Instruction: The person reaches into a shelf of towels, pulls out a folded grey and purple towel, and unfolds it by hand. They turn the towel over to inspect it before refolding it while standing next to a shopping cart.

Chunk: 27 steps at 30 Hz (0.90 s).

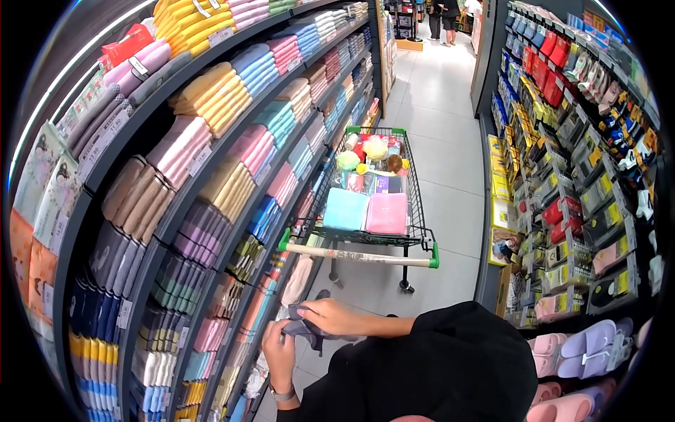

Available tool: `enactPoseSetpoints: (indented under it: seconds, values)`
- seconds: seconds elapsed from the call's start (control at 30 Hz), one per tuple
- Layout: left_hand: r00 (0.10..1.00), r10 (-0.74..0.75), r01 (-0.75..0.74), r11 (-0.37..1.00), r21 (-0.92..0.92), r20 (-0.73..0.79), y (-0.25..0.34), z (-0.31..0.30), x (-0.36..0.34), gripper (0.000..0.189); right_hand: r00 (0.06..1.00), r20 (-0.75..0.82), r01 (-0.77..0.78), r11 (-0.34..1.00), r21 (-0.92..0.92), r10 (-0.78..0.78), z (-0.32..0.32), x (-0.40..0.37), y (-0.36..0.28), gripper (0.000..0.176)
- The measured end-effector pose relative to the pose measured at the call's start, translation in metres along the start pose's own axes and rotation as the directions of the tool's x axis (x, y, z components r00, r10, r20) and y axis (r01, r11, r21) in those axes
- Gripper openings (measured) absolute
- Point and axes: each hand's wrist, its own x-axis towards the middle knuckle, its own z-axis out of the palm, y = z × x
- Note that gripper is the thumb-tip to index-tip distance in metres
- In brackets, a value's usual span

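A crumpled dark grey cloth (pixel 307 333) is held between my two hands, low in the middle of the view. My left hand (pixel 279 352), with a band on the wrist, pinches its left side. My right hand (pixel 329 316) comes in from the right with its fingers closed on the upper part of the cloth. Both hands are beside the shelves of folded towels. Beyond them stands a shopping cart (pixel 358 254) with a light handle and green corners. In it lie a folded blue towel (pixel 345 209), a folded pink towel (pixel 387 213) and several colourful items.
Shelves of stacked towels (pixel 211 98) line the left side. On the right hang packaged socks and other goods (pixel 555 190), with slippers (pixel 587 348) below. The tiled aisle (pixel 439 141) runs ahead, where people (pixel 443 21) stand far off.
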Motion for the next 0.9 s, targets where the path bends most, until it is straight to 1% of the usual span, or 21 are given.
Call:
enactPoseSetpoints:
  seconds: [0.03,0.1,0.13,0.17,0.2,0.23,0.27,0.3,0.37,0.43,0.47,0.5,0.53,0.57,0.63,0.67,0.7,0.77,0.8,0.83,0.9]
  values:
    - [1.000,-0.003,0.003,1.000,0.000,0.000,0.008,-0.002,0.001,0.023,1.000,0.002,-0.002,1.000,0.001,0.002,0.000,0.000,0.003,0.027]
    - [0.975,0.208,-0.184,0.953,0.239,-0.081,0.024,-0.005,0.003,0.022,0.998,0.019,-0.056,0.998,0.030,0.055,-0.002,0.002,0.007,0.027]
    - [0.975,0.205,-0.181,0.954,0.239,-0.081,0.035,-0.009,0.004,0.022,0.999,-0.005,-0.042,0.997,0.059,0.042,-0.005,0.004,0.005,0.028]
    - [0.955,0.295,-0.282,0.935,0.217,-0.031,0.047,-0.012,0.006,0.018,0.999,-0.001,-0.043,0.997,0.060,0.043,-0.004,0.005,0.009,0.028]
    - [0.924,0.383,-0.379,0.906,0.190,0.017,0.052,-0.014,0.006,0.014,0.999,-0.044,-0.023,0.997,0.079,0.027,-0.003,0.009,0.013,0.029]
    - [0.925,0.380,-0.375,0.907,0.192,0.015,0.047,-0.012,0.006,0.014,0.996,-0.088,-0.003,0.995,0.098,0.011,-0.003,0.011,0.015,0.030]
    - [0.918,0.387,-0.390,0.921,0.015,0.085,0.039,-0.009,0.006,0.017,0.995,-0.087,-0.034,0.995,0.091,0.042,-0.005,0.010,0.017,0.030]
    - [0.902,0.405,-0.381,0.910,-0.162,0.153,0.034,-0.007,0.006,0.019,0.995,-0.085,-0.036,0.995,0.092,0.044,-0.008,0.010,0.010,0.030]
    - [0.894,0.415,-0.387,0.905,-0.175,0.168,0.034,-0.007,0.006,0.018,0.987,0.001,-0.162,0.978,0.133,0.163,-0.014,0.011,0.000,0.030]
    - [0.947,0.182,-0.102,0.952,-0.290,0.265,0.037,-0.009,0.001,0.014,0.990,0.007,-0.139,0.984,0.111,0.139,-0.017,0.013,0.007,0.031]
    - [0.947,0.181,-0.101,0.952,-0.289,0.267,0.040,-0.009,0.000,0.014,0.993,0.015,-0.116,0.989,0.088,0.115,-0.018,0.014,0.009,0.032]
    - [0.953,0.191,-0.096,0.927,-0.362,0.235,0.042,-0.009,-0.001,0.014,0.993,0.015,-0.118,0.989,0.091,0.117,-0.022,0.017,0.008,0.032]
    - [0.959,0.198,-0.093,0.896,-0.434,0.203,0.044,-0.008,-0.001,0.013,0.987,-0.025,-0.157,0.982,0.106,0.160,-0.030,0.020,0.005,0.032]
    - [0.959,0.196,-0.091,0.897,-0.433,0.204,0.042,-0.010,-0.002,0.013,0.977,-0.063,-0.195,0.973,0.123,0.203,-0.039,0.023,0.004,0.033]
    - [0.980,0.135,-0.046,0.869,-0.493,0.148,0.035,-0.016,-0.003,0.013,0.975,-0.070,-0.200,0.972,0.126,0.210,-0.050,0.028,0.010,0.034]
    - [0.984,0.145,-0.069,0.852,-0.520,0.106,0.034,-0.013,-0.002,0.012,0.975,-0.087,-0.190,0.970,0.152,0.204,-0.052,0.029,0.013,0.034]
    - [0.984,0.142,-0.066,0.852,-0.519,0.107,0.036,-0.012,-0.001,0.012,0.974,-0.104,-0.180,0.967,0.178,0.200,-0.054,0.029,0.013,0.034]
    - [0.970,0.210,-0.135,0.884,-0.448,0.122,0.044,-0.006,0.004,0.014,0.976,-0.064,-0.195,0.963,0.188,0.210,-0.052,0.027,0.007,0.034]
    - [0.961,0.244,-0.171,0.896,-0.411,0.132,0.047,-0.004,0.005,0.015,0.977,-0.023,-0.207,0.965,0.160,0.214,-0.050,0.024,-0.002,0.033]
    - [0.961,0.242,-0.169,0.896,-0.410,0.132,0.048,-0.003,0.004,0.015,0.976,0.016,-0.218,0.967,0.131,0.218,-0.046,0.023,-0.007,0.033]
    - [0.951,0.195,-0.074,0.897,-0.436,0.239,0.049,-0.002,0.003,0.017,0.983,0.115,-0.160,0.969,0.190,0.140,-0.030,0.016,0.008,0.031]
